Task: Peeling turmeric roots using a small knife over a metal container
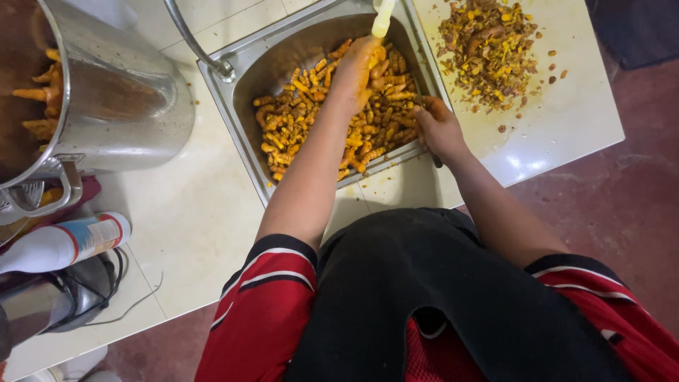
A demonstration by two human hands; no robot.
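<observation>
Left hand (357, 71) digs into the turmeric roots (311, 113) heaped in the sink (244, 74), fingers closed on a root, right hand (440, 127) gripping a knife (433, 157) at the rim, trimming underway.

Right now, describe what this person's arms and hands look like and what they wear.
Both forearms are bare, with no gloves, watch or rings visible on the left hand or right hand. Short red sleeves carry black and white stripes at the cuffs. A black apron covers the front. Yellow-orange staining marks the fingers.

Steel pot (120, 99) left of sink (244, 92)
</observation>
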